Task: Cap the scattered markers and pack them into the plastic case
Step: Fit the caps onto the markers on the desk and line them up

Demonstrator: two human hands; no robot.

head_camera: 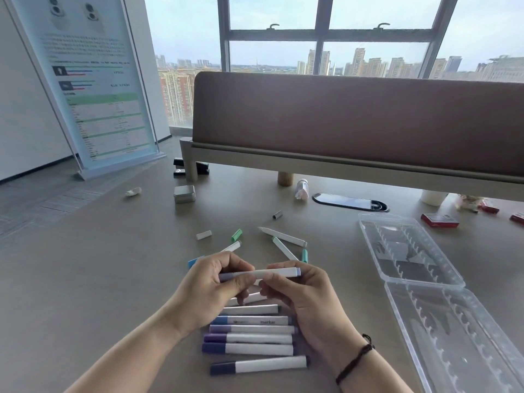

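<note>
Grey-brown table (113, 279) carries everything. Clear plastic case (425, 279) lies open along the right edge, both halves flat, ribbed slots showing, no markers inside yet.

Row of 6 capped markers (255, 338) sits parallel at the near edge, dark caps pointing left. Toward the middle of the table, loose pieces: an uncapped white marker (283, 236), a second marker (285, 249) just beside it with a teal cap (304, 255) at its end, a green cap (236, 235), a white cap (204, 235), a small grey cap (277, 215) farther back.

Both hands hover above the row. Left hand (215, 287) has fingers curled round the lavender cap end of a held marker (261, 274); right hand (309, 293) pinches the white barrel from below. Marker lies level between them.

Judgement: step in hand is seating this cap. Push cap and barrel together straight along the axis, no bending. Cannot tell whether the cap is fully home. Once it is, lay the marker with the row, or straight into a slot. About 2 uncapped markers remain.
</note>
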